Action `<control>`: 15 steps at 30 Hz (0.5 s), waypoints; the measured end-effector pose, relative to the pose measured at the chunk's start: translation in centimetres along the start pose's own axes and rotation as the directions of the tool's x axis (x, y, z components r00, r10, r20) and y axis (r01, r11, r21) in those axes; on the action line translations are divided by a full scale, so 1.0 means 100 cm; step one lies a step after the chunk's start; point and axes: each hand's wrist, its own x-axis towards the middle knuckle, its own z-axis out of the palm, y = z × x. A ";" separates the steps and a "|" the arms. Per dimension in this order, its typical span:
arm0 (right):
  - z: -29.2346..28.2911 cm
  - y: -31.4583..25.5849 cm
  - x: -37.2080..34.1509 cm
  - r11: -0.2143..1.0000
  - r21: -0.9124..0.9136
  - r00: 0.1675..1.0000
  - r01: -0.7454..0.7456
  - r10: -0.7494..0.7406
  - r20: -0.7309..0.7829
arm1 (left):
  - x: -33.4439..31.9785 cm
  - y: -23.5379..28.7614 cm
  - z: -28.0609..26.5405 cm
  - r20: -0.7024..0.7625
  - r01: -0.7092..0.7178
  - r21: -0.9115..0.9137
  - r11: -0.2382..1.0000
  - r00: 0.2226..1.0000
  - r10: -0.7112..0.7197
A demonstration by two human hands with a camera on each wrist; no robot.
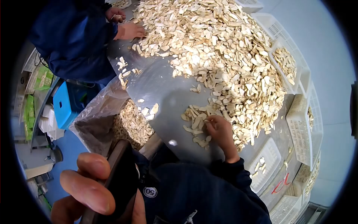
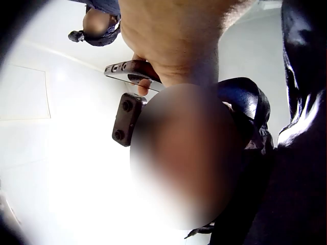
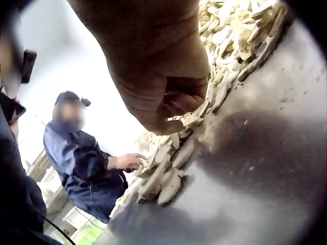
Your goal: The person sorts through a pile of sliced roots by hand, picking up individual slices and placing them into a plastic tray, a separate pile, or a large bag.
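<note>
My left hand [image 1: 87, 186] grips a dark smartphone [image 1: 126, 183] close to the head camera. In the left wrist view the phone's edge [image 2: 115, 68] with its port openings shows beside the hand. Low over the metal table [image 1: 160, 89], my right hand [image 1: 222, 136] pinches a pale slice with thumb and curled fingers at a small group of pale, brown-rimmed slices [image 1: 195, 115]. The right wrist view shows the fingertips right at these slices [image 3: 171, 186]. A large heap of the same slices [image 1: 223, 48] spreads beyond the hand.
Another person [image 1: 74, 41] works across the table, a hand [image 1: 130, 30] at the heap. A plastic-lined container [image 1: 99, 108] of slices stands below the table edge. White baskets [image 1: 300, 127] line the right side, near a white tray [image 1: 266, 164] and a red-handled tool [image 1: 281, 183].
</note>
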 end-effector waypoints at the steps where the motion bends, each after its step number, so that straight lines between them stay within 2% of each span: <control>1: -0.006 0.005 -0.003 0.966 0.215 0.990 -0.140 0.132 0.055 | 0.000 -0.002 -0.001 0.010 0.002 -0.005 1.000 1.000 -0.002; 2: -0.014 0.012 -0.005 0.868 0.409 0.960 -0.281 0.246 0.136 | 0.000 -0.003 -0.003 0.024 0.009 -0.012 1.000 1.000 -0.009; 3: -0.018 0.016 -0.007 0.712 0.570 0.912 -0.409 0.337 0.234 | 0.000 -0.002 -0.007 0.049 0.030 -0.019 0.999 0.998 -0.029; 4: -0.021 0.010 -0.007 0.476 0.751 0.870 -0.458 0.414 0.269 | -0.003 0.001 -0.018 0.092 0.080 -0.054 0.995 0.993 -0.075; 5: -0.023 0.001 -0.007 0.489 0.741 0.872 -0.460 0.408 0.271 | -0.005 0.005 -0.028 0.134 0.132 -0.084 0.988 0.984 -0.120; 7: -0.023 -0.014 -0.006 0.514 0.722 0.875 -0.463 0.398 0.278 | 0.002 0.000 -0.024 0.162 0.115 -0.110 0.987 0.982 -0.097; 8: -0.017 -0.003 -0.008 0.618 0.657 0.900 -0.433 0.333 0.281 | 0.003 -0.005 -0.017 0.146 0.047 -0.103 0.994 0.989 -0.032; 10: 0.001 -0.002 -0.007 0.854 0.410 0.945 -0.320 0.258 0.201 | 0.011 -0.013 -0.007 0.143 -0.032 -0.086 0.996 0.989 0.044; 12: 0.013 -0.012 -0.003 0.981 0.091 0.979 -0.169 0.156 0.133 | 0.014 -0.015 -0.006 0.171 -0.054 -0.068 0.996 0.983 0.065; 13: 0.017 -0.016 -0.001 0.993 0.039 0.990 -0.112 0.108 0.095 | 0.013 -0.006 -0.011 0.235 0.062 -0.004 0.998 0.970 -0.059; 15: 0.025 -0.022 0.001 0.997 -0.073 1.000 -0.002 0.004 0.026 | 0.014 0.016 -0.026 0.330 0.276 0.142 0.950 0.892 -0.309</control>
